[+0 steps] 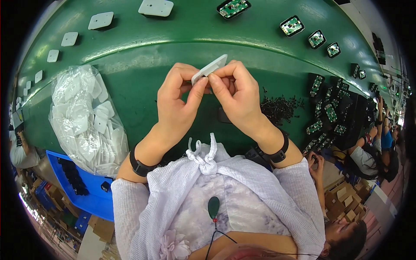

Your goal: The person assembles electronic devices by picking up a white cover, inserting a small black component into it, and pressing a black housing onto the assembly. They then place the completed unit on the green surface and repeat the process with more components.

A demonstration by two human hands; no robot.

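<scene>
Nearest to my camera, at the bottom centre of the frame, I record a dark green teardrop pendant [213, 207] on a cord, lying over the wearer's pale knit garment [132, 216]. Black wristbands [141, 167] are present on both wrists.

Both hands meet at the upper centre of the frame. I find the left hand [180, 93] pinching the lower left end of a white plate [214, 68] between thumb and fingers; the right hand [237, 93] grips its lower right edge with the thumb and curled fingers. The plate is tilted, held clear of the green tabletop [143, 69], its far end pointing to the upper right. Below the hands I note a dark piece [223, 115], partly hidden and not identifiable.

At left centre, a clear plastic bag [59, 119] contains many similar plates. Below it, a blue bin [96, 203] holds small black parts [71, 175]. Just right of the right hand lies a heap of black screws [281, 109]; farther right, piled black housings with green circuit boards [331, 113].

Along the upper left I observe a spaced row of white covers [101, 20]; along the upper right, a row of board-fitted housings [292, 26]. Other people appear at both side edges.
</scene>
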